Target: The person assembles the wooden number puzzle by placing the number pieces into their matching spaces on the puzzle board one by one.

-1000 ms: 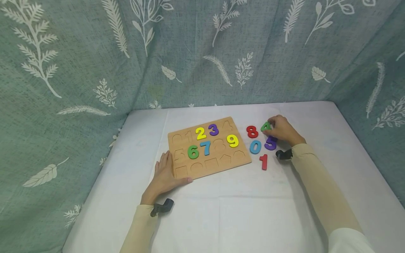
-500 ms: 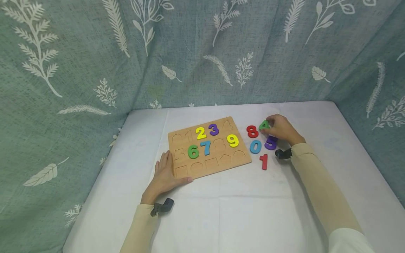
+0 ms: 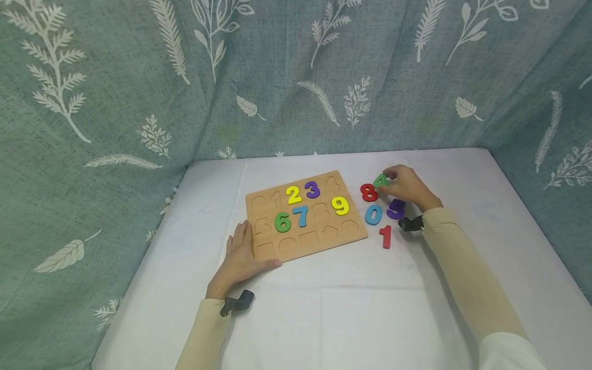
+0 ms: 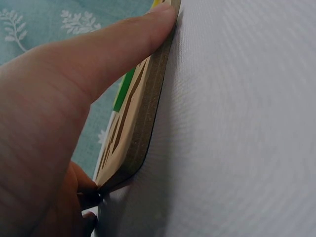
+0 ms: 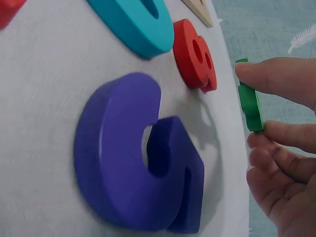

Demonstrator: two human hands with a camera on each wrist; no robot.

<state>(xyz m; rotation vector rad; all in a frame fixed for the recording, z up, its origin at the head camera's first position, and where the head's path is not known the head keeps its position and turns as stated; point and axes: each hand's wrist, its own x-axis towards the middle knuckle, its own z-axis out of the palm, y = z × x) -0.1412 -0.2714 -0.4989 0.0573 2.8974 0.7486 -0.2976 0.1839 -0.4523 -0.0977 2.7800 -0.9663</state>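
Between thumb and fingers, my right hand (image 3: 409, 186) pinches a green number 4 (image 3: 381, 180). In the right wrist view the green 4 (image 5: 251, 106) is seen edge-on, raised off the tablecloth. A red number 8 (image 3: 368, 192) lies just below and left of it. Under the right wrist is a purple number 5 (image 3: 395, 209). My left hand (image 3: 240, 259) rests at the near-left corner of a wooden number puzzle board (image 3: 359, 234), fingers along its left side. In the left wrist view the thumb (image 4: 148, 30) lies straight along the board's near edge.
The board holds a yellow 2 (image 3: 293, 195), purple 3 (image 3: 312, 189), green 6 (image 3: 282, 222), blue 7 (image 3: 300, 216) and yellow 9 (image 3: 340, 206). A blue 0 (image 3: 373, 215) and red 1 (image 3: 385, 237) lie right of it. A leaf-patterned curtain (image 3: 277, 77) stands behind the table.
My right hand has moved left and slightly away from me with the green 4, from above the purple 5 to beside the red 8. The left hand and board have not moved.
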